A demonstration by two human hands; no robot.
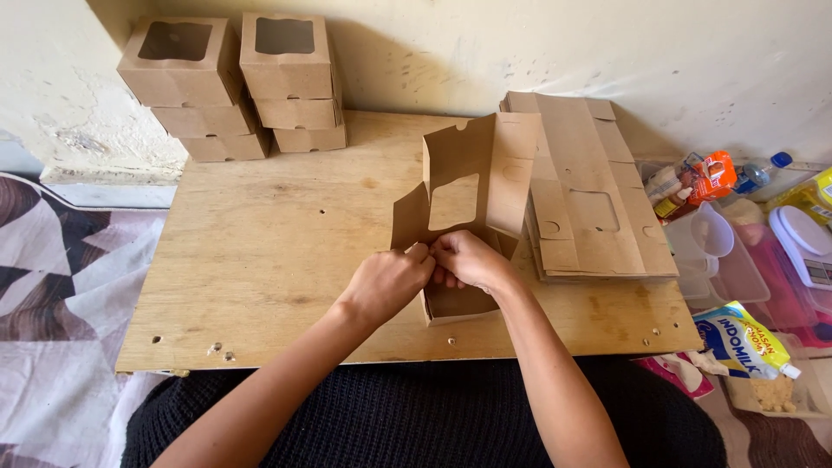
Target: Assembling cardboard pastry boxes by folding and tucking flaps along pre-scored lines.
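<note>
left hand (387, 282): my fingers curled, pinching a box flap at the near edge
right hand (468, 260): pinching the same spot, thumbs meeting, to hold the fold
box (464, 186): half-folded, window panel upright, mid board (260, 251)
flats (589, 191): stacked just right, touching the box
done boxes (234, 82): far-left, by the wall, well apart
clutter (745, 260): tubs, packets right of the board

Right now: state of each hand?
Left hand: closed, pinching the half-folded kraft box.
Right hand: closed on the same box's flap.
</note>
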